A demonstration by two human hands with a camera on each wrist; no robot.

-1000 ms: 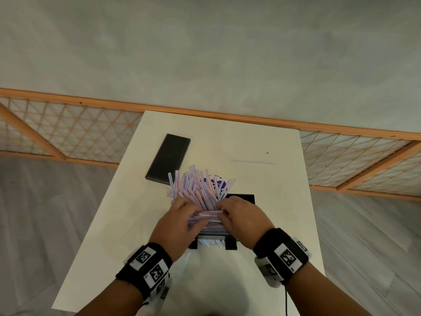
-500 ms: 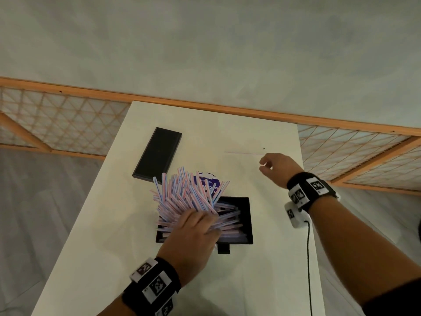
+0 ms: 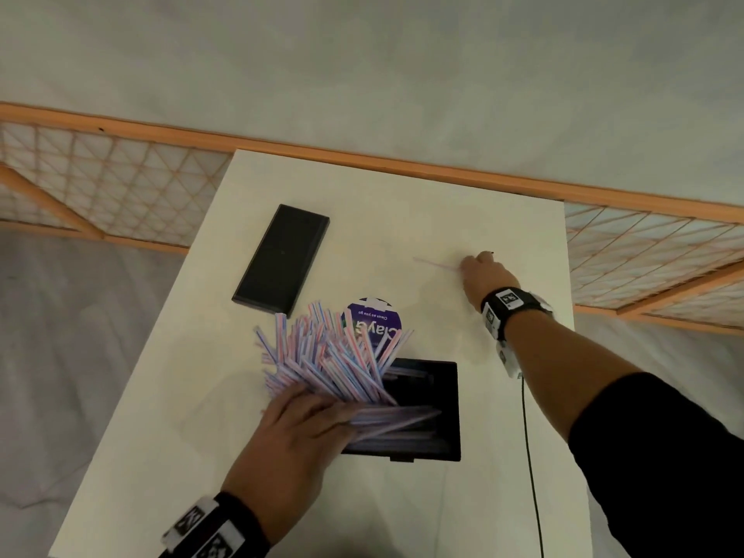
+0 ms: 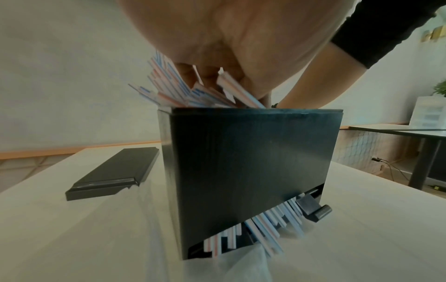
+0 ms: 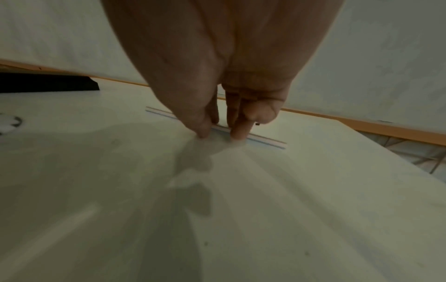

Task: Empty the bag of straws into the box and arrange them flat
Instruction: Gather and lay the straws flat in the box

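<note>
A fanned bundle of pink, blue and white straws [image 3: 322, 352] stands slanted in the open black box [image 3: 447, 416]. My left hand [image 3: 310, 408] grips the bundle's lower part at the box's left end. In the left wrist view the straws [image 4: 166, 89] rise above the box [image 4: 241, 167], and more poke out of the slot at its bottom. The purple-labelled bag [image 3: 372, 320] lies behind the bundle. Far right, my right hand [image 3: 469, 268] pinches a stray straw [image 3: 432, 263] lying on the table; thumb and fingertips [image 5: 237, 131] press on that straw [image 5: 267, 142].
The flat black lid [image 3: 282, 259] lies at the back left of the white table [image 3: 402, 203]. A thin black cable [image 3: 529, 457] hangs from my right wrist. Beyond the table's far edge runs an orange-framed lattice screen [image 3: 112, 183].
My right hand left the bundle, went to the far right and came down on the stray straw, which has turned slightly. The left hand stays on the bundle, which leans further left.
</note>
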